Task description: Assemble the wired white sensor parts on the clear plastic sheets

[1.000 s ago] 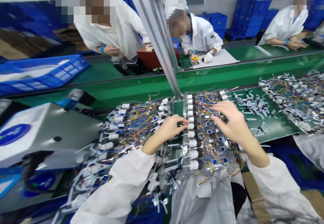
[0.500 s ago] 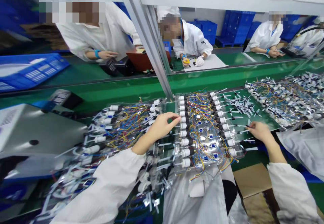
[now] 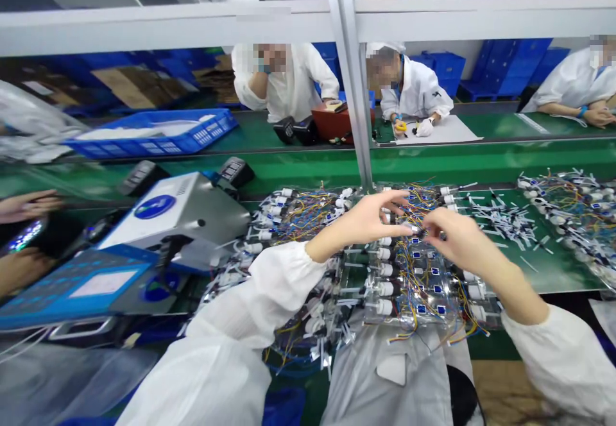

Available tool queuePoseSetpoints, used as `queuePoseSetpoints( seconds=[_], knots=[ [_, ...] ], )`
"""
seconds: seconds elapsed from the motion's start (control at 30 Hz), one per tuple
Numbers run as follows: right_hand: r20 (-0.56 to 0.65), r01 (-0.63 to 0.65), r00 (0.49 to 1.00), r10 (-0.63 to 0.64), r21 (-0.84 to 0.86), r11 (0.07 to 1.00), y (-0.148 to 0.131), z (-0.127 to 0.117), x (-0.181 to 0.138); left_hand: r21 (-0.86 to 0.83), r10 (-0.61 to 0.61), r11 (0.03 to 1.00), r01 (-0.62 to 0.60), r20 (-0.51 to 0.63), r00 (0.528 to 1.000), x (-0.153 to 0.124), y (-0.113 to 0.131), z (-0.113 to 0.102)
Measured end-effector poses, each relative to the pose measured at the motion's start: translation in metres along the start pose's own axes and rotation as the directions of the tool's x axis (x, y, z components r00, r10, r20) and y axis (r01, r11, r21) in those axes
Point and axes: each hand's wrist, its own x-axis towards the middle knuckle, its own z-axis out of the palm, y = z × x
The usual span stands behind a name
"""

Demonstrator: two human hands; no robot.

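My left hand (image 3: 373,217) hovers over the upper part of a clear plastic tray (image 3: 402,318), thumb and fingers curved and apart. Close to its fingertips is my right hand (image 3: 457,238), thumb and fingers pinched together; whatever may be between them is hidden. Under both hands, the tray holds rows of small assemblies: a white cylindrical part (image 3: 385,289) with a black collar, thin coloured wires (image 3: 414,323) and small blue square boards (image 3: 421,309). White strips stick out from the cylinders at the sides.
Loose white strips (image 3: 510,221) lie in a pile on the green bench to the right. Similar trays stand left (image 3: 301,214) and far right (image 3: 577,214). A grey-blue machine (image 3: 187,221) is at the left. Across a metal post (image 3: 353,86), co-workers sit near a blue basket (image 3: 158,134).
My right hand has come left from the strips at the tray's right side to the middle. My left hand has moved off the left row of cylinders. The view has turned left.
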Motion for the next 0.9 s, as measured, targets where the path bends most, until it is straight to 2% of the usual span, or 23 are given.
queuePoseSetpoints(
  seconds=[0.07, 0.17, 0.27, 0.37, 0.43, 0.53, 0.6, 0.7, 0.8, 0.9],
  knots=[
    [0.033, 0.090, 0.995, -0.091, 0.020, 0.996, -0.008, 0.029, 0.024, 0.104, -0.015, 0.995, 0.006, 0.089, 0.996, 0.006, -0.003, -0.003],
    [0.038, 0.145, 0.988, -0.147, 0.052, 0.988, -0.007, 0.060, 0.042, 0.221, -0.067, 0.975, 0.023, 0.196, 0.978, 0.010, -0.017, -0.015],
    [-0.052, 0.118, 0.993, -0.109, 0.205, 0.972, 0.006, 0.082, 0.048, 0.210, -0.129, 0.973, 0.099, 0.134, 0.983, 0.010, -0.039, -0.030],
    [-0.181, -0.025, 0.979, 0.093, 0.345, 0.938, 0.029, 0.101, 0.049, 0.037, -0.269, 0.963, 0.269, -0.001, 0.963, 0.008, -0.067, -0.035],
    [-0.162, -0.097, 0.976, 0.146, 0.280, 0.955, 0.045, 0.113, 0.048, -0.162, -0.354, 0.926, 0.342, -0.051, 0.934, 0.006, -0.087, -0.029],
    [0.013, -0.016, 1.000, 0.015, 0.053, 0.998, 0.060, 0.127, 0.044, -0.377, -0.371, 0.872, 0.314, -0.088, 0.924, 0.003, -0.110, -0.013],
    [0.113, 0.077, 0.991, -0.071, -0.043, 0.996, 0.063, 0.133, 0.040, -0.406, -0.361, 0.864, 0.298, -0.088, 0.928, 0.001, -0.118, -0.003],
    [0.169, 0.118, 0.981, -0.097, -0.122, 0.985, 0.062, 0.138, 0.038, -0.413, -0.354, 0.862, 0.294, -0.076, 0.932, -0.001, -0.123, 0.004],
    [0.151, 0.076, 0.987, -0.053, -0.153, 0.985, 0.060, 0.140, 0.038, -0.413, -0.354, 0.864, 0.288, -0.092, 0.931, -0.002, -0.125, 0.004],
    [0.088, 0.045, 0.996, -0.034, -0.132, 0.990, 0.056, 0.138, 0.038, -0.326, -0.357, 0.894, 0.308, -0.101, 0.929, -0.004, -0.126, 0.003]
  ],
)
